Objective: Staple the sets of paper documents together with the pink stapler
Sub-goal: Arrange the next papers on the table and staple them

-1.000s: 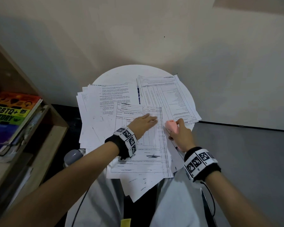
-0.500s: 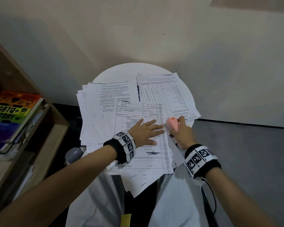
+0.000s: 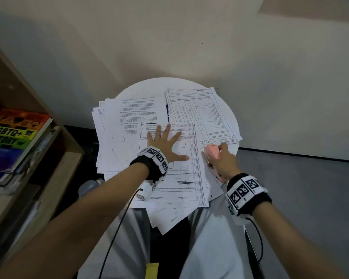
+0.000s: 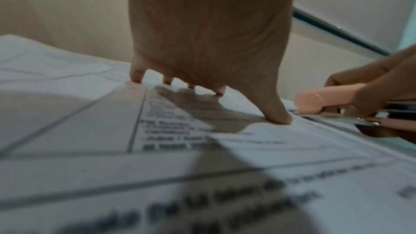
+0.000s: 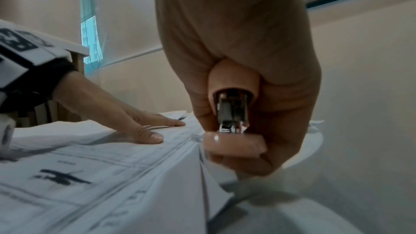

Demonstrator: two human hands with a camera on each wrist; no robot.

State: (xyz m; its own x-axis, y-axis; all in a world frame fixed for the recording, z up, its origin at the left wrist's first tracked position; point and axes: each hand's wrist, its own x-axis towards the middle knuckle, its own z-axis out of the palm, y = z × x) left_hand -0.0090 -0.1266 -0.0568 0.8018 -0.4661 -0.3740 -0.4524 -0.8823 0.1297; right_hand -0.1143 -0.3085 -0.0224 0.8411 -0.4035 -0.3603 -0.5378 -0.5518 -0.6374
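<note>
A printed set of papers (image 3: 181,178) lies on top of other sheets on the round white table (image 3: 141,88). My left hand (image 3: 165,141) presses flat on it with fingers spread; the left wrist view shows the fingertips (image 4: 279,120) down on the page. My right hand (image 3: 223,161) grips the pink stapler (image 3: 213,151) at the set's right edge. In the left wrist view the stapler (image 4: 319,102) has its mouth over the paper's edge. The right wrist view shows the stapler (image 5: 234,141) from behind, my fingers curled round it.
More paper piles (image 3: 201,113) cover the far half of the table, some overhanging the rim. A wooden shelf (image 3: 54,170) with a colourful book (image 3: 14,129) stands at the left. A beige wall rises behind the table and grey floor (image 3: 300,188) lies to the right.
My left hand has slid further up the top set and spread its fingers flat. The right hand with the stapler has stayed at the paper's right edge.
</note>
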